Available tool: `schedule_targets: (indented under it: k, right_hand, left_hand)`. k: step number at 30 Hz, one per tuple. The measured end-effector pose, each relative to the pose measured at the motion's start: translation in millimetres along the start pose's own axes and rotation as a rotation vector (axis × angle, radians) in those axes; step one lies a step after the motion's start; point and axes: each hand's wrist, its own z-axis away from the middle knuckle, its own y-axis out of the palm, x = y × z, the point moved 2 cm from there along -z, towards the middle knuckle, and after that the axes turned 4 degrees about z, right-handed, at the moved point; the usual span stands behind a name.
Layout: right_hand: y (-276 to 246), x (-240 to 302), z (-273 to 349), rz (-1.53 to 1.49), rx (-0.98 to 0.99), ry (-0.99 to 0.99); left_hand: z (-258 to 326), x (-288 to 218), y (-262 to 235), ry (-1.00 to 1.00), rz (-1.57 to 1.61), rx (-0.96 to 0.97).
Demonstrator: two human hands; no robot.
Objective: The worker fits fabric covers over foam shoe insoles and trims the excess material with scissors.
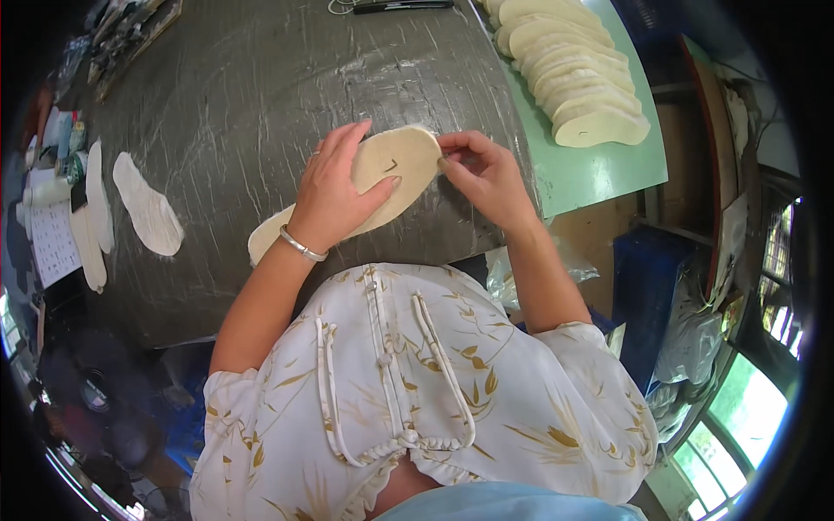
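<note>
Since I'm looking straight down, the closest thing in view is my own white blouse [521, 382] with its gold-brown leaf print, then the silver bracelet [302, 247] on my left wrist. Just past that is the cream insole [408, 169] I've got hold of, out by the middle of the front edge of the dark bench [234, 104], set slantwise: wide end toward the far right corner, other end down toward the front left. My left grip [334, 187] is clasping it, thumb across the top face, fingers along the far side. My right grip [483, 178] has thumb and index at the rim of the wide end, but honestly can't tell if they're pinching it or only touching. There's a small dark mark on the top face too.

Over by the left edge of the bench there's a loose cream insole [149, 208] lying flat, and just beyond it a couple of pale pieces [100, 195] overlapping, next to a printed sheet [54, 239] and some bottles [56, 191].

Off the right edge is a green bench [599, 178] with a long overlapping row of insoles [582, 82] running back from near its front edge. Furthest out, at the far edge of the dark bench: a slim black thing [404, 6], too cut off to identify, beside a white cord [341, 7].
</note>
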Motion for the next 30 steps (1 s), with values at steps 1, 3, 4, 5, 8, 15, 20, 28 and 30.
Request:
schedule_targets:
  k: [1, 3, 4, 5, 8, 15, 20, 28, 30]
  right_hand:
    - [0, 2, 4, -0.043, 0.001, -0.045]
    - [0, 15, 11, -0.086, 0.035, -0.084]
    - [2, 23, 14, -0.135, 0.048, -0.113]
    - [4, 29, 15, -0.187, 0.061, -0.144]
    - [7, 38, 14, -0.225, 0.15, -0.202]
    - [22, 48, 16, -0.425, 0.236, -0.312]
    - [18, 56, 17, -0.355, 0.223, -0.323]
    - [17, 44, 19, -0.346, 0.317, -0.136]
    - [16, 40, 18, -0.489, 0.399, -0.056]
  left_hand:
    - [-5, -6, -1, -0.008, 0.022, 0.039]
    - [-5, -20, -5, -0.03, 0.004, 0.13]
    - [-1, -30, -9, 0.007, -0.023, 0.13]
    - [2, -37, -11, 0.043, -0.053, 0.131]
    - [10, -44, -12, 0.002, 0.0, 0.134]
    - [29, -32, -20, -0.056, 0.258, 0.083]
    - [37, -32, -23, -0.042, 0.332, 0.055]
    - [35, -33, -17, 0.024, 0.314, 0.056]
    - [36, -29, -15, 0.033, 0.325, 0.06]
